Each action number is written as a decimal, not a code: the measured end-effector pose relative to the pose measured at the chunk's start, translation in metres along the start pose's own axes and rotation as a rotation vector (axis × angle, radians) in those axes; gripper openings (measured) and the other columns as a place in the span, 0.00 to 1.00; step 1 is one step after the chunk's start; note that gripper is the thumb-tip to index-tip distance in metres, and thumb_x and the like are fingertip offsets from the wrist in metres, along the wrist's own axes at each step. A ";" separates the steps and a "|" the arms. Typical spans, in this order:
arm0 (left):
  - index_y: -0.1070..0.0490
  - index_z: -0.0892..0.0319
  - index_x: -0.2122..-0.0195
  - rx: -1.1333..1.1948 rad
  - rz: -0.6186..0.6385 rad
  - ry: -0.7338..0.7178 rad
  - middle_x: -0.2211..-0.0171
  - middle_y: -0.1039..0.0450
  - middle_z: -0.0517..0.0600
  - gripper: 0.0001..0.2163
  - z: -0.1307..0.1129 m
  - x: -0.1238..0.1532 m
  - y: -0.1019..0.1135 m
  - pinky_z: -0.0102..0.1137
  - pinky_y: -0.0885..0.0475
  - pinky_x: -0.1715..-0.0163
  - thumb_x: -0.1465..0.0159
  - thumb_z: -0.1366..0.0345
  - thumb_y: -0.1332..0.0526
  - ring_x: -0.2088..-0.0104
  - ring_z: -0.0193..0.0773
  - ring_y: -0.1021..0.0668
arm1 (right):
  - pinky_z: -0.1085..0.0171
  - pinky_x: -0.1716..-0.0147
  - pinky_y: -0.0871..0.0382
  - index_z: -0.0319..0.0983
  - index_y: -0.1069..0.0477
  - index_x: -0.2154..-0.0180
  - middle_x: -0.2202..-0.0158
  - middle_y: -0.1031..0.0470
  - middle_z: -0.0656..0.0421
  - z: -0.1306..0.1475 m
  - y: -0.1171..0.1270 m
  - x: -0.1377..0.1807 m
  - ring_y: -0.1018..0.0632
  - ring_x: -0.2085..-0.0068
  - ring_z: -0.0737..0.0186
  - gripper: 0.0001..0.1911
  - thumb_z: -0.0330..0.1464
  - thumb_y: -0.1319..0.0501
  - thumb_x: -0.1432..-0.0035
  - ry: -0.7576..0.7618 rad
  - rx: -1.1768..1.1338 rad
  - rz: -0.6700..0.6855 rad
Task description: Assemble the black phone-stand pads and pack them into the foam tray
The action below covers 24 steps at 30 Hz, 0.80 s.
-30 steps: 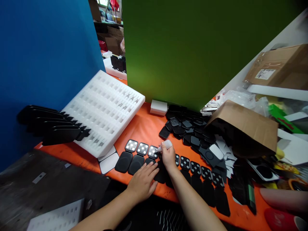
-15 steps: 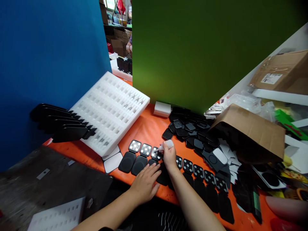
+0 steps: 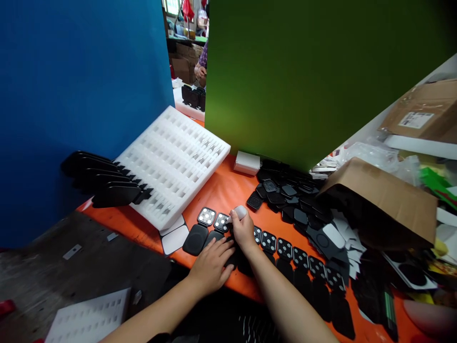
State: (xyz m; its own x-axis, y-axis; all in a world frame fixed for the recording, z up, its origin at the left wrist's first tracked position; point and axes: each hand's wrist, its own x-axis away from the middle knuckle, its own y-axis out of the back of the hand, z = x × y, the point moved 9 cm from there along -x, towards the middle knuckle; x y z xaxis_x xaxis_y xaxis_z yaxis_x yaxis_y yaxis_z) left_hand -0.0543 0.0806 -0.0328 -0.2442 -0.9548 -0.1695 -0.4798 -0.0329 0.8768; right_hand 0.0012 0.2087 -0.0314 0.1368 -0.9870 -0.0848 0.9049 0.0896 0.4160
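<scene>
Right hand [image 3: 244,232] grips a small white plastic squeeze bottle [image 3: 240,211]. Its fingers [image 3: 233,219] are curled round the bottle & pinching it. The bottle body sticks out above the knuckles, nozzle end pointing left & down. The tip sits over the 2nd case from the left in a row of open black square cases with white dots [image 3: 285,247]; can't tell if the tip touches it. The row runs diagonally along the front of the orange tabletop [image 3: 221,188], down toward the lower right.

Left hand [image 3: 211,267] lies palm down just left of the right hand & close to it. Its fingers [image 3: 220,244] are flat & slightly spread, resting on the black lids of the cases under the bottle, gripping nothing.

Around them:
- White foam tray with rows of slots [image 3: 171,162] at back left, its near corner just beside the 1st case.
- Stack of flat black plastic parts [image 3: 103,183] on the tray's left side.
- Loose pile of black cases [image 3: 285,195] behind the row, w/ a tipped brown cardboard box [image 3: 382,195] on its right.
- Small white box [image 3: 247,163] at the foot of a green panel [image 3: 303,71].
- Blue panel [image 3: 82,71] at left.
- Far back, in the gap btwn the panels, another person's hand [image 3: 202,71].
</scene>
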 end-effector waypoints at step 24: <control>0.38 0.53 0.48 0.035 0.014 0.109 0.49 0.34 0.50 0.18 0.031 0.004 0.030 0.52 0.53 0.44 0.40 0.61 0.47 0.46 0.46 0.37 | 0.67 0.76 0.37 0.37 0.33 0.68 0.77 0.27 0.60 0.015 -0.053 -0.006 0.28 0.76 0.64 0.17 0.45 0.47 0.47 -0.070 -0.162 0.071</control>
State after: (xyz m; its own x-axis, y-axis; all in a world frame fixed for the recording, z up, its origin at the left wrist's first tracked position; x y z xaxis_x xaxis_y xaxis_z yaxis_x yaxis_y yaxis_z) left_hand -0.0958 0.0850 -0.0210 -0.1588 -0.9816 -0.1057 -0.5066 -0.0109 0.8621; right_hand -0.0532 0.2078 -0.0396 0.1792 -0.9838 0.0050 0.9479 0.1740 0.2669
